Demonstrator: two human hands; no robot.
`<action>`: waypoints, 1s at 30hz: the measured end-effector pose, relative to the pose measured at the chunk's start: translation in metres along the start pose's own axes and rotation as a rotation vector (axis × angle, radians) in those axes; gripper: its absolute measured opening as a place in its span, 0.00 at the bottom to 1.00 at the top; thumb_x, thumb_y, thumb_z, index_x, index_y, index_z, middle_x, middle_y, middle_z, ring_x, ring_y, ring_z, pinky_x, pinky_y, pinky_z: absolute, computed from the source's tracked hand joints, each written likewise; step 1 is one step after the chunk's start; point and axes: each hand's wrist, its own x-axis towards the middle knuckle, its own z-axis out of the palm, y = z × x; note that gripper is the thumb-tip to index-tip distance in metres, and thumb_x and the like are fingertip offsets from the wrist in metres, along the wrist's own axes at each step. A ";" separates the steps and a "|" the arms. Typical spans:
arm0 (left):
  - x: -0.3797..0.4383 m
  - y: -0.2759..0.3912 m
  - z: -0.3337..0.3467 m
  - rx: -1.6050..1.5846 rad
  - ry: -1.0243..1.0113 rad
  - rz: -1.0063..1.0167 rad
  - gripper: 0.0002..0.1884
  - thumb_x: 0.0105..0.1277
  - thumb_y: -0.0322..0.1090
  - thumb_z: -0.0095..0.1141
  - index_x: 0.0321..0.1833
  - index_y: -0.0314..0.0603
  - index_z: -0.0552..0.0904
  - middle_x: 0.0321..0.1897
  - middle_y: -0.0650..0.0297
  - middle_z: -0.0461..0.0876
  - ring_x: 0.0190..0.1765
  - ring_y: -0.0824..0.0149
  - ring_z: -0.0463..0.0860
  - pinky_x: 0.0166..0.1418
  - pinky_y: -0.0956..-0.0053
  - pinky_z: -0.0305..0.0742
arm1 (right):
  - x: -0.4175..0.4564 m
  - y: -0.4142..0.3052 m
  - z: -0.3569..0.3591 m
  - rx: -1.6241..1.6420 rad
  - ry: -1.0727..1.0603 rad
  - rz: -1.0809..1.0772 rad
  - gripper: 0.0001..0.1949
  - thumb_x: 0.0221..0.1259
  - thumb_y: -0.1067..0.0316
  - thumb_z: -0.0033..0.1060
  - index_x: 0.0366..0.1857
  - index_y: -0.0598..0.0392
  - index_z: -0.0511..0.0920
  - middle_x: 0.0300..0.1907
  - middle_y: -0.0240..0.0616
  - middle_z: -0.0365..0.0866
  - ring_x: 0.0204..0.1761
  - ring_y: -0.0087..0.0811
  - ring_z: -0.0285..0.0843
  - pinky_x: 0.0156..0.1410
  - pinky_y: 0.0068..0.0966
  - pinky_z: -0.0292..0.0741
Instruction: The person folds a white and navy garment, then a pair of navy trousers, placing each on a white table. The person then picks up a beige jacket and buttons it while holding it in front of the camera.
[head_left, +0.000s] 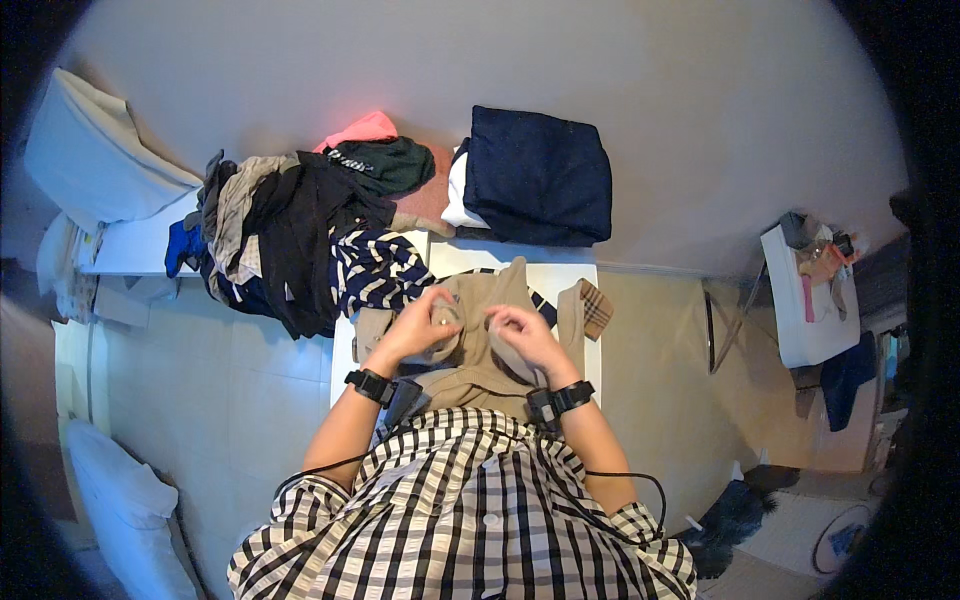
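A beige garment (480, 379) lies spread in loose folds on the white table (592, 285) in front of me. Its turned-back end, lined in plaid (597, 309), sticks out on the right. My left hand (420, 326) has thumb and fingers around a rounded fold of the cloth, where a small button shows. On the other side, my right hand (529, 337) is curled at a raised flap of the same garment, its fingertips pinched together. Part of a dark striped cloth (541, 306) shows from beneath the garment. Both wrists wear black strapped devices.
A heap of dark clothes (292, 217) with a navy-and-white patterned garment (379, 266) lies to the left. Folded navy cloth (536, 176) stands against the wall. A cushion (105, 150) is far left; an ironing board (806, 300) holding small items stands right.
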 end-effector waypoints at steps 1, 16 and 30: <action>0.001 0.019 -0.006 -0.170 0.032 -0.058 0.17 0.53 0.28 0.68 0.40 0.42 0.73 0.30 0.72 0.75 0.30 0.78 0.72 0.33 0.78 0.70 | 0.008 -0.030 -0.005 0.021 0.031 -0.018 0.06 0.59 0.72 0.59 0.38 0.58 0.78 0.35 0.30 0.81 0.36 0.22 0.79 0.42 0.21 0.75; -0.023 0.093 0.000 -0.591 0.070 0.040 0.11 0.63 0.25 0.57 0.48 0.35 0.80 0.34 0.68 0.80 0.32 0.81 0.77 0.36 0.85 0.72 | -0.010 -0.119 0.011 0.361 0.168 0.010 0.10 0.54 0.81 0.52 0.39 0.63 0.80 0.39 0.37 0.81 0.35 0.21 0.81 0.40 0.15 0.76; -0.024 0.097 0.006 -0.467 0.053 0.020 0.08 0.63 0.26 0.57 0.44 0.33 0.82 0.29 0.70 0.81 0.32 0.82 0.76 0.35 0.85 0.71 | -0.006 -0.104 0.018 0.087 0.249 -0.003 0.09 0.49 0.77 0.61 0.36 0.60 0.80 0.31 0.28 0.77 0.28 0.13 0.71 0.33 0.12 0.68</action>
